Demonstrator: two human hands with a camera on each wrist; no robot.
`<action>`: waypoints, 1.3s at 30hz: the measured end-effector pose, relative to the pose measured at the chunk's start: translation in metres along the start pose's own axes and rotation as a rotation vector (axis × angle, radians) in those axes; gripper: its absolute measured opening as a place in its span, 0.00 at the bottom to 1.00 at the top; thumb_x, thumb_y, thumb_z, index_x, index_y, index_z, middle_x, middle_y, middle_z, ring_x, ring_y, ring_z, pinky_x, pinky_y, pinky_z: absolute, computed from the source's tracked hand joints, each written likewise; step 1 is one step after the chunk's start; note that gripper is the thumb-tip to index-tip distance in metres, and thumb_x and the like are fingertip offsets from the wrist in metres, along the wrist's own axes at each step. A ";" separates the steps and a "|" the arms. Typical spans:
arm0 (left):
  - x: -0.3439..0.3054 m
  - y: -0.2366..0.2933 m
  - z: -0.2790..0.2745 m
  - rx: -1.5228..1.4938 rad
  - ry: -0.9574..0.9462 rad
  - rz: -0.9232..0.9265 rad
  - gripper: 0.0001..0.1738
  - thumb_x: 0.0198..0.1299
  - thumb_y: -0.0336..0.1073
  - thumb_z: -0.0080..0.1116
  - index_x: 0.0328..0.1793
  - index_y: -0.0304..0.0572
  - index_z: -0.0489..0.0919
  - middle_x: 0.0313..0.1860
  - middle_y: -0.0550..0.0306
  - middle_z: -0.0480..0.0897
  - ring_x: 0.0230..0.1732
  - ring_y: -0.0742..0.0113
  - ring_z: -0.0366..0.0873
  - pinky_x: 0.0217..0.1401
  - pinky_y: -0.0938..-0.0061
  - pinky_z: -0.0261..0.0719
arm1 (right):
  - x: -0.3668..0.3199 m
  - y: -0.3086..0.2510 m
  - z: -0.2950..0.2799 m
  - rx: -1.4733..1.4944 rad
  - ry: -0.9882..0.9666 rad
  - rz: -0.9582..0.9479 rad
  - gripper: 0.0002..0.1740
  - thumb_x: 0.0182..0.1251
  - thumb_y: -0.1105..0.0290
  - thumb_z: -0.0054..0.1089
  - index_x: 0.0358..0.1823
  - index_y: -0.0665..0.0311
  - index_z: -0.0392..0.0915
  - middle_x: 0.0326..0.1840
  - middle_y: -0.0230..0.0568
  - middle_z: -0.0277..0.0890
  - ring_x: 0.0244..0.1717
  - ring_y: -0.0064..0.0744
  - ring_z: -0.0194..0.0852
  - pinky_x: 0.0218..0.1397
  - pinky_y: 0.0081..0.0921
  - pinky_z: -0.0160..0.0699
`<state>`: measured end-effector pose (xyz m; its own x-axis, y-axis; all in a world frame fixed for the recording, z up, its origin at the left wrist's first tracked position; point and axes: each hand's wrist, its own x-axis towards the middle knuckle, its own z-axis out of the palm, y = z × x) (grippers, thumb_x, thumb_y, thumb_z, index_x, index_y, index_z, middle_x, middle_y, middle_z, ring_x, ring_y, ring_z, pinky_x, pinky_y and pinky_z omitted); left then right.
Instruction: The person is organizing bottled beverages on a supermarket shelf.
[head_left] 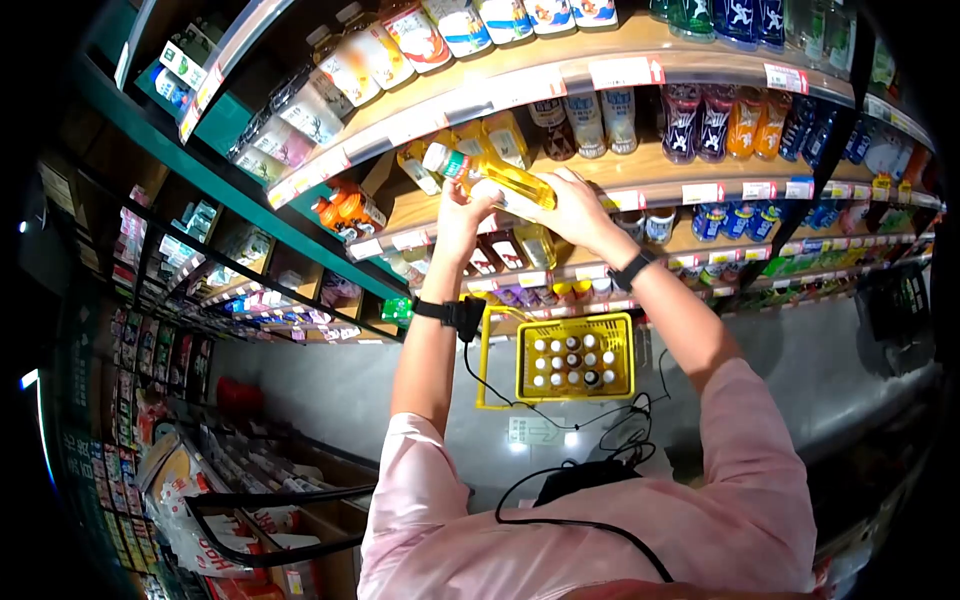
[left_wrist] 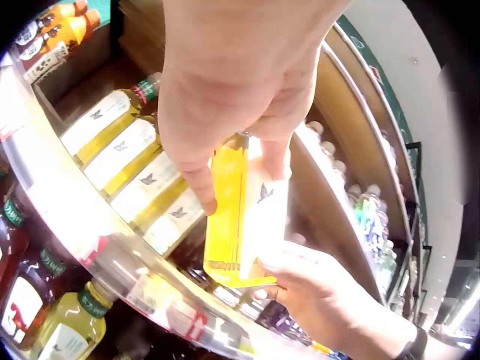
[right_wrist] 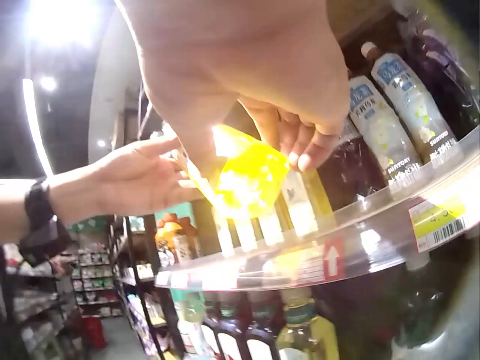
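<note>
Both hands hold one square bottle of yellow drink [head_left: 520,184], tilted in front of the shelf, with a white cap and a green band at its neck. The left hand [head_left: 464,214] grips it toward the neck end, its fingers and thumb on either side in the left wrist view. At the bottle's base, the right hand [head_left: 580,212] pinches it between thumb and fingers, as the right wrist view shows. A row of similar yellow bottles [left_wrist: 120,154] with white butterfly labels lies behind on the shelf.
On the floor below stands a yellow shopping basket [head_left: 624,335] holding several capped bottles. Price-tagged shelf edges [right_wrist: 337,251] curve close to the hands. Orange-capped bottles [head_left: 350,208] stand at the left. A black cable [head_left: 590,424] trails near the basket.
</note>
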<state>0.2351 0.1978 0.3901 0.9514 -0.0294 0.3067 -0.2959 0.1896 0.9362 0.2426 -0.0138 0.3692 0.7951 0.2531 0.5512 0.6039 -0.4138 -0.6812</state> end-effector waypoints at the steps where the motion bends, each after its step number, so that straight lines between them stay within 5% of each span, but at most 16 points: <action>1: 0.019 -0.005 -0.011 0.048 0.010 -0.035 0.34 0.61 0.21 0.62 0.72 0.49 0.64 0.56 0.57 0.81 0.53 0.65 0.83 0.53 0.68 0.85 | 0.016 0.010 0.004 -0.005 -0.006 0.000 0.34 0.58 0.54 0.71 0.59 0.71 0.76 0.50 0.55 0.76 0.56 0.53 0.74 0.60 0.41 0.74; 6: 0.067 -0.029 -0.019 0.018 0.069 -0.006 0.30 0.59 0.23 0.65 0.67 0.44 0.69 0.52 0.55 0.81 0.56 0.68 0.79 0.55 0.70 0.81 | 0.054 0.046 0.026 -0.149 -0.024 0.058 0.34 0.58 0.54 0.72 0.59 0.70 0.75 0.54 0.56 0.76 0.60 0.53 0.72 0.61 0.42 0.73; 8: 0.084 -0.045 -0.037 0.608 0.044 0.081 0.28 0.55 0.27 0.70 0.62 0.35 0.73 0.49 0.55 0.80 0.53 0.70 0.77 0.53 0.74 0.79 | 0.055 0.052 0.031 -0.178 -0.056 0.062 0.32 0.59 0.55 0.71 0.58 0.69 0.73 0.53 0.59 0.77 0.58 0.56 0.75 0.61 0.44 0.73; 10: 0.075 -0.017 -0.011 0.738 0.023 0.055 0.34 0.50 0.31 0.76 0.61 0.23 0.73 0.52 0.51 0.81 0.47 0.69 0.79 0.52 0.75 0.79 | 0.053 0.048 0.034 -0.162 -0.187 0.267 0.29 0.61 0.57 0.69 0.56 0.67 0.70 0.48 0.60 0.80 0.53 0.57 0.79 0.60 0.46 0.73; 12: 0.079 -0.027 -0.009 0.684 0.036 0.150 0.36 0.49 0.28 0.74 0.66 0.25 0.73 0.51 0.50 0.84 0.46 0.67 0.83 0.51 0.73 0.81 | 0.051 0.044 0.042 -0.241 -0.092 0.223 0.30 0.58 0.61 0.69 0.57 0.68 0.68 0.45 0.64 0.80 0.51 0.61 0.79 0.55 0.49 0.77; 15: 0.086 -0.036 -0.011 0.496 -0.070 0.007 0.42 0.54 0.23 0.68 0.75 0.27 0.62 0.53 0.47 0.83 0.48 0.64 0.83 0.52 0.73 0.82 | 0.051 0.044 0.047 -0.294 -0.084 0.232 0.28 0.57 0.58 0.66 0.53 0.68 0.69 0.45 0.63 0.80 0.53 0.61 0.78 0.57 0.49 0.75; 19: 0.079 -0.041 -0.013 0.430 -0.115 0.064 0.45 0.56 0.21 0.65 0.79 0.30 0.55 0.57 0.46 0.80 0.54 0.63 0.81 0.54 0.72 0.81 | 0.055 0.040 0.051 -0.375 -0.109 0.248 0.27 0.56 0.61 0.65 0.54 0.68 0.70 0.45 0.58 0.82 0.55 0.55 0.78 0.61 0.47 0.71; 22: 0.080 -0.046 -0.016 0.498 -0.112 0.040 0.35 0.58 0.20 0.61 0.72 0.30 0.62 0.60 0.46 0.78 0.61 0.61 0.77 0.62 0.68 0.77 | 0.058 0.039 0.061 -0.358 -0.125 0.318 0.25 0.57 0.65 0.62 0.54 0.69 0.71 0.42 0.59 0.84 0.53 0.55 0.81 0.62 0.46 0.71; 24: 0.079 -0.054 -0.023 0.473 -0.108 0.065 0.27 0.60 0.22 0.62 0.66 0.31 0.67 0.57 0.50 0.79 0.58 0.65 0.78 0.60 0.71 0.76 | 0.058 0.043 0.066 -0.365 -0.103 0.289 0.25 0.57 0.64 0.64 0.52 0.70 0.69 0.41 0.61 0.83 0.49 0.59 0.82 0.56 0.49 0.77; 27: 0.081 -0.057 -0.031 0.251 -0.101 -0.085 0.18 0.61 0.21 0.57 0.57 0.35 0.72 0.46 0.58 0.80 0.46 0.72 0.76 0.51 0.76 0.75 | 0.059 0.041 0.069 -0.347 -0.127 0.361 0.23 0.61 0.64 0.61 0.55 0.69 0.72 0.45 0.58 0.83 0.55 0.53 0.80 0.62 0.45 0.71; 36: 0.078 -0.068 -0.029 0.180 -0.072 -0.103 0.24 0.65 0.21 0.50 0.68 0.32 0.68 0.60 0.55 0.78 0.59 0.67 0.74 0.64 0.74 0.69 | 0.059 0.034 0.078 -0.326 -0.080 0.363 0.30 0.58 0.63 0.63 0.61 0.69 0.68 0.49 0.55 0.82 0.62 0.52 0.74 0.69 0.45 0.63; 39: 0.074 -0.070 -0.031 0.088 -0.122 -0.073 0.26 0.65 0.21 0.49 0.70 0.33 0.67 0.63 0.54 0.77 0.63 0.66 0.74 0.68 0.72 0.68 | 0.060 0.032 0.081 -0.285 0.073 0.361 0.35 0.57 0.62 0.64 0.64 0.70 0.66 0.51 0.56 0.81 0.64 0.54 0.73 0.72 0.44 0.60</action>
<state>0.3291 0.2123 0.3420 0.9547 -0.1596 0.2512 -0.2383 0.0956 0.9665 0.3147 0.0587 0.3414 0.9395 -0.0099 0.3425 0.2413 -0.6903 -0.6821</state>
